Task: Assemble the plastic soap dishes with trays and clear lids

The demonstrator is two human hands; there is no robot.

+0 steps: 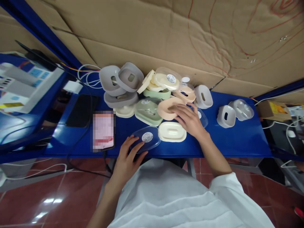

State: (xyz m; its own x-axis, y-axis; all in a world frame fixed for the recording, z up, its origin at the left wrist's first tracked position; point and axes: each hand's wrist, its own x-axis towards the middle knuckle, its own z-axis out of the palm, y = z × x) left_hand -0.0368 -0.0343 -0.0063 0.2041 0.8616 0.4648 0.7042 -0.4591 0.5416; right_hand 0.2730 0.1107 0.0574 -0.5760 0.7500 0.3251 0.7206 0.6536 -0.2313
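The left hand (127, 155) lies with fingers spread over the edge of a clear, glossy oval lid (154, 139) bearing a round printed sticker (147, 137). The right hand (192, 119) dips its fingers over the rim of a smooth peach plastic tub (164, 108); whether they pinch its wall, I cannot tell. Just below the tub, a cream rounded-rectangular tray (166, 136) sits on the shiny blue worktop (247, 139), beneath creased brown cardboard (133, 34).
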